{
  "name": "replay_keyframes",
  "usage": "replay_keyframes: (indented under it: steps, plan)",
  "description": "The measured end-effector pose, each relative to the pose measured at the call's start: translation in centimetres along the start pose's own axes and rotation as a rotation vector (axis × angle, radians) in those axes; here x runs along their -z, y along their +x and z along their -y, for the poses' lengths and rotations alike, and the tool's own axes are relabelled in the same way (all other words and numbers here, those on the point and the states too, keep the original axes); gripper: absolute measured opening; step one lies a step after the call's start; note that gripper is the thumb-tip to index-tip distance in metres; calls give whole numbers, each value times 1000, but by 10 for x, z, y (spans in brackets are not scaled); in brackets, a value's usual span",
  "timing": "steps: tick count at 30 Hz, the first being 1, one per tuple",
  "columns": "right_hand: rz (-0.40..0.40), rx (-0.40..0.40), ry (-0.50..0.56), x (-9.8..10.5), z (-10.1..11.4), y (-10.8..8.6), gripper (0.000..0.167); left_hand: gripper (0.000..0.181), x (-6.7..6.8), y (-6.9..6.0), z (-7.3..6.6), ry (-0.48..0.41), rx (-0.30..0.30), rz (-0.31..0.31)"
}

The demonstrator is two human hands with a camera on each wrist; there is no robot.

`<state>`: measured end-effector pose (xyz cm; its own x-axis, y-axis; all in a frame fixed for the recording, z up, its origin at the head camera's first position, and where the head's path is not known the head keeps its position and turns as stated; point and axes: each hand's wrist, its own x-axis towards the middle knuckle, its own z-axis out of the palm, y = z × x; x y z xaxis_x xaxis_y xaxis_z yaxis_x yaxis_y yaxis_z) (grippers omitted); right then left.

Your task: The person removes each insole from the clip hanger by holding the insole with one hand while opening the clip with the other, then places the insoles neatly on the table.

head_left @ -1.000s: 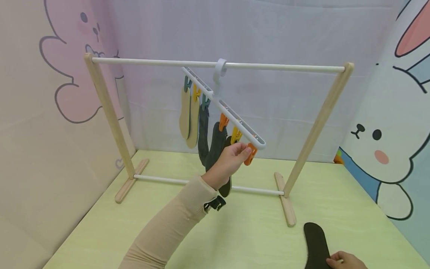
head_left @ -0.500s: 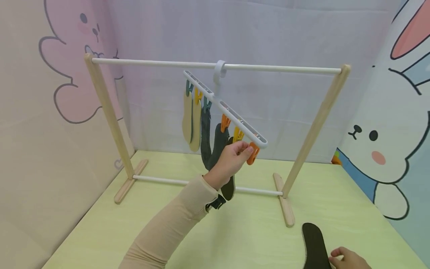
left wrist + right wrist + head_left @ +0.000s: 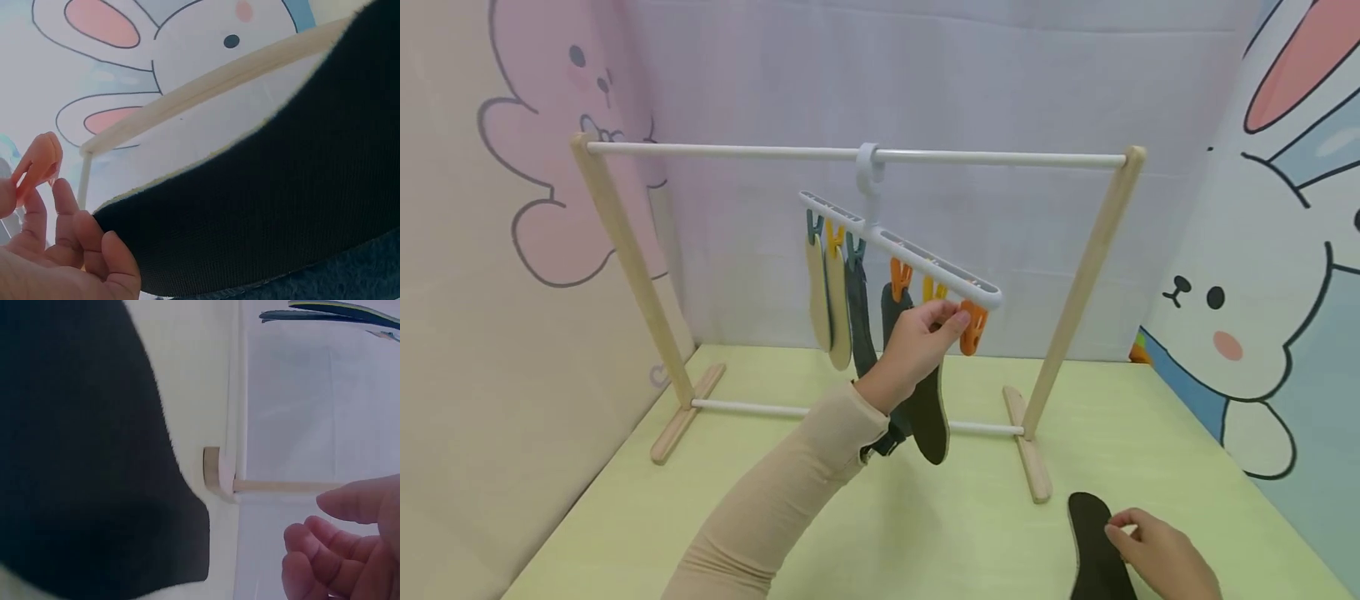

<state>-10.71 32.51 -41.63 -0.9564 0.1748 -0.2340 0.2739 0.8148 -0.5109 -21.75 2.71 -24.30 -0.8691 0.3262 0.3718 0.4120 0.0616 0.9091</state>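
My left hand point(image 3: 917, 350) pinches the orange clothespin point(image 3: 973, 329) at the near end of the white hanger point(image 3: 943, 268); the left wrist view shows this clothespin point(image 3: 40, 159) between thumb and finger. A dark insole point(image 3: 932, 425) hangs just behind that hand, partly hidden by it. Low on the right, my right hand point(image 3: 1165, 554) hovers at the edge of another dark insole point(image 3: 1092, 533) on the table. Its fingers point(image 3: 306, 544) are loosely bent and hold nothing in the right wrist view.
A wooden rack with a white top bar point(image 3: 737, 152) carries the hanger by its hook point(image 3: 868, 171). Beige insoles point(image 3: 838, 308) and dark grey pieces point(image 3: 857, 312) hang from other clothespins. The rack's right foot point(image 3: 1036, 475) stands near the loose insole.
The hanger has swung, its far end dropping and its near end rising slightly with my left hand. My right hand has left the insole's edge and shifted up and left above it.
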Motion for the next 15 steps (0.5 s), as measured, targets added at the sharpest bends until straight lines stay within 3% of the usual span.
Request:
replay_keyframes:
  steps: [6,15]
  plan:
    - [-42,46,1,-9,22,-1,24,21,6,2,-4,39,-34,0]
    - [-44,118,66,-25,40,5,15,23,8,8,-12,42,-1,-16]
